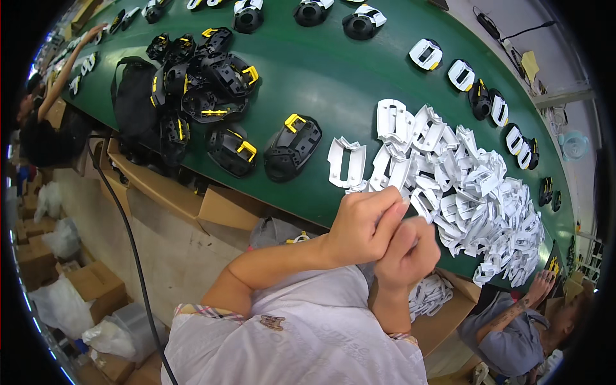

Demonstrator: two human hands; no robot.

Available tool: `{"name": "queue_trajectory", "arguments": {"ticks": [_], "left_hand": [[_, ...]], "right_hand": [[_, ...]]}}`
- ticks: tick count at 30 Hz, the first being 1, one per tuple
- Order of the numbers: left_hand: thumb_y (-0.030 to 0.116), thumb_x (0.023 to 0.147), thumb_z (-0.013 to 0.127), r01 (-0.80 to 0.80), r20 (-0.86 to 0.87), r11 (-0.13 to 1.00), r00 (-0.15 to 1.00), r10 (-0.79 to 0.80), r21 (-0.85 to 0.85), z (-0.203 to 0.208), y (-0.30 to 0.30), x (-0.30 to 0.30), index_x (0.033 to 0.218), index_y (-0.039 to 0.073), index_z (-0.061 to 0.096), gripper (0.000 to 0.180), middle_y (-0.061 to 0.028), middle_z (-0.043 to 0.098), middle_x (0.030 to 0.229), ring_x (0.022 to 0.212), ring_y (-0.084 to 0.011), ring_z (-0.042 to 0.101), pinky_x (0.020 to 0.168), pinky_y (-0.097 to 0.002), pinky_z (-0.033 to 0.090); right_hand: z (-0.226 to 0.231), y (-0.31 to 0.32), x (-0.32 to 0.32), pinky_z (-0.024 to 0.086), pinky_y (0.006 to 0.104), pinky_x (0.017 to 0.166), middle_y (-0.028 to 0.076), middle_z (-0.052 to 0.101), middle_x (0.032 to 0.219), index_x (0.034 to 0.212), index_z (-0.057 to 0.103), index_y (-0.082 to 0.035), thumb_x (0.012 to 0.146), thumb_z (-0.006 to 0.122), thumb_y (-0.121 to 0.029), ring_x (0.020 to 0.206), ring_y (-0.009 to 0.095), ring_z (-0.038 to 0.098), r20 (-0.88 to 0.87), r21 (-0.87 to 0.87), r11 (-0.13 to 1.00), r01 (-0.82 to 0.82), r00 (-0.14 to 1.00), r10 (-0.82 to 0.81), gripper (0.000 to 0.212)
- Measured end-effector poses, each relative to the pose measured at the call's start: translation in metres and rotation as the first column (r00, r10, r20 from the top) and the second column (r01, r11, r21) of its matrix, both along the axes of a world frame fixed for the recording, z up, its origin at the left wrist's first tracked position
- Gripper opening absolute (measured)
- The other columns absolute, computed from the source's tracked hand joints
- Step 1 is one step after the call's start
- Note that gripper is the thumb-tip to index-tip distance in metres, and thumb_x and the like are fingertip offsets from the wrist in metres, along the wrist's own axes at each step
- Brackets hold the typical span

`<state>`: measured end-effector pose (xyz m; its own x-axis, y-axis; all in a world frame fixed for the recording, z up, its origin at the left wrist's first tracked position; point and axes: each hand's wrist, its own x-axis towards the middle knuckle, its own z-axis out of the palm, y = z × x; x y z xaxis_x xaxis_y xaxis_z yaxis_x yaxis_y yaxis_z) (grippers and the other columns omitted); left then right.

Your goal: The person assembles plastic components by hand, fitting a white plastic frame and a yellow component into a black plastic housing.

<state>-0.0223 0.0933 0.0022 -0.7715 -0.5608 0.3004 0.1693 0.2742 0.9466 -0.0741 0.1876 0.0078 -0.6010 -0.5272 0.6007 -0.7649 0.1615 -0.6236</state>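
My left hand (361, 226) and my right hand (410, 250) meet at the near edge of the green table, both with fingers curled closed. The left thumb and forefinger pinch together close to the right fist; whatever they hold, if anything, is hidden. Just beyond them lie white plastic frames with rectangular openings, the nearest being one white frame (335, 165) at the left of a large heap of white frames (491, 192). Farther left, a black plastic housing with a yellow latch (290, 151) sits on the table, beside another black housing (228, 153).
A pile of black housings (208, 80) and a black bag (131, 96) occupy the table's left part. Assembled white-and-black units (427, 54) line the far side. Below are cardboard boxes (228, 208). One person (520, 327) works at right, another (54, 122) at far left.
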Motion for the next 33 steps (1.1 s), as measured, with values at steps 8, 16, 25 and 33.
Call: {"name": "queue_trajectory", "arguments": {"ticks": [8,16,25,33], "left_hand": [[0.005,0.089,0.046,0.009,-0.126,0.997,0.992,0.001,0.077,0.004,0.007,0.002,0.079,-0.001,0.05,0.012,-0.0069,0.051,0.059,0.045,-0.0153,0.047,0.043,-0.0257,0.037],[0.008,0.09,0.046,0.002,-0.145,1.0,0.989,-0.001,0.005,0.0,0.006,-0.001,0.08,0.0,0.05,0.013,-0.0072,0.049,0.056,0.044,-0.0155,0.048,0.043,-0.0254,0.037],[0.011,0.093,0.044,0.1,-0.196,0.975,0.979,-0.06,0.199,-0.001,0.007,0.002,0.079,0.0,0.05,0.018,-0.0051,0.05,0.056,0.046,-0.0122,0.048,0.045,-0.0242,0.038],[0.009,0.091,0.044,0.058,-0.163,0.996,0.985,-0.048,0.063,-0.001,0.006,0.002,0.079,0.0,0.05,0.016,-0.0061,0.052,0.057,0.046,-0.014,0.05,0.044,-0.0253,0.039]], "right_hand": [[-0.005,-0.005,-0.004,0.021,0.0221,0.044,0.0,0.04,0.055,0.067,0.041,-0.002,0.095,0.037,-0.018,0.049,0.004,0.03,0.555,-0.326,0.945,-0.012,0.807,0.202,0.033],[-0.007,-0.005,-0.005,0.021,0.0239,0.043,0.0,0.04,0.053,0.065,0.039,-0.002,0.094,0.037,-0.017,0.047,0.006,0.029,0.559,-0.3,0.954,-0.025,0.805,0.197,0.033],[0.002,-0.007,-0.003,0.024,0.0236,0.043,0.003,0.04,0.052,0.065,0.04,0.0,0.093,0.037,-0.015,0.046,0.008,0.032,0.512,-0.29,0.957,-0.025,0.84,0.178,0.032],[-0.005,-0.004,-0.004,0.022,0.0242,0.043,0.002,0.039,0.053,0.065,0.039,-0.001,0.093,0.037,-0.017,0.048,0.007,0.03,0.496,-0.273,0.961,-0.051,0.848,0.185,0.032]]}}
